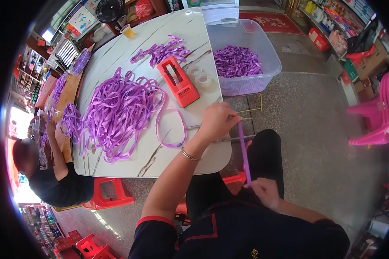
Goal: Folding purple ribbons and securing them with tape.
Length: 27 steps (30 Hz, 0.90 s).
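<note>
A flat purple ribbon (244, 151) is stretched between my two hands off the table's right edge. My left hand (220, 121), with a bracelet on its wrist, pinches the upper end by the table corner. Close to my body, my right hand (266, 193) is closed on the lower end and slightly blurred. A large tangled pile of purple ribbons (116, 110) covers the table's left part, with one loop (157, 129) lying out beside it. Beyond my left hand stand a red tape dispenser (186, 95) and clear tape rolls (203, 79).
The marble-patterned table (151, 159) also bears a smaller ribbon bunch (170, 49) and a yellow cup (127, 31). A clear plastic bin (250, 86) of purple ribbons stands right of it. A person (58, 185) works at the left. Red stool (110, 194), pink chairs (378, 114).
</note>
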Each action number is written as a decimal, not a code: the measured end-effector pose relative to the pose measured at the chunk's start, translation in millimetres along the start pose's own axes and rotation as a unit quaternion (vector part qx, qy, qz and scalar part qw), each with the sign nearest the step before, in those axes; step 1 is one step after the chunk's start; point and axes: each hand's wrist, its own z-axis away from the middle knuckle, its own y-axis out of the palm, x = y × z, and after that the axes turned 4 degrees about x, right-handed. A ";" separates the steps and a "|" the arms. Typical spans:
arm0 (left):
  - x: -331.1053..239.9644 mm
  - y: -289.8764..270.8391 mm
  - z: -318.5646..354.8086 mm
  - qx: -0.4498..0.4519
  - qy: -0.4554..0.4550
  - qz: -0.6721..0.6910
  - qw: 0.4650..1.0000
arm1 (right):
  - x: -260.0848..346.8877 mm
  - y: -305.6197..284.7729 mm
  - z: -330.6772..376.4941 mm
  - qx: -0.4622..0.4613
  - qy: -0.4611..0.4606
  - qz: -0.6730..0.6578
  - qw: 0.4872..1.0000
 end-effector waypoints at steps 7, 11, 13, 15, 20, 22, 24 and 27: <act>-0.2 0.7 0.0 -0.006 0.009 0.013 1.000 | 74.1 -45.2 -89.0 0.013 -0.170 -0.006 0.985; 4.1 8.2 -2.6 -0.066 -0.026 0.104 0.992 | 69.6 -58.9 -178.6 -0.002 -0.071 -0.110 0.991; -2.0 2.7 -2.8 -0.059 -0.035 0.099 0.993 | 47.2 -64.5 -209.8 0.007 -0.016 -0.143 0.990; -2.9 -0.1 -1.4 -0.055 -0.049 0.094 0.993 | 19.4 -60.3 -225.1 0.022 0.041 -0.175 0.984; -8.4 -2.7 -1.4 -0.027 -0.047 0.098 0.994 | -56.5 -38.7 -224.4 -0.015 0.109 -0.164 0.980; -2.7 -1.4 -0.5 -0.018 -0.023 0.075 0.997 | -67.7 -26.5 -197.7 -0.031 0.107 -0.205 0.972; -1.7 -0.3 -1.6 -0.009 0.003 0.051 0.999 | -78.2 -10.2 -165.4 -0.087 0.078 -0.240 0.964; 2.1 -1.6 0.5 0.004 0.017 0.012 1.000 | -51.5 8.1 -120.6 -0.107 0.089 -0.234 0.962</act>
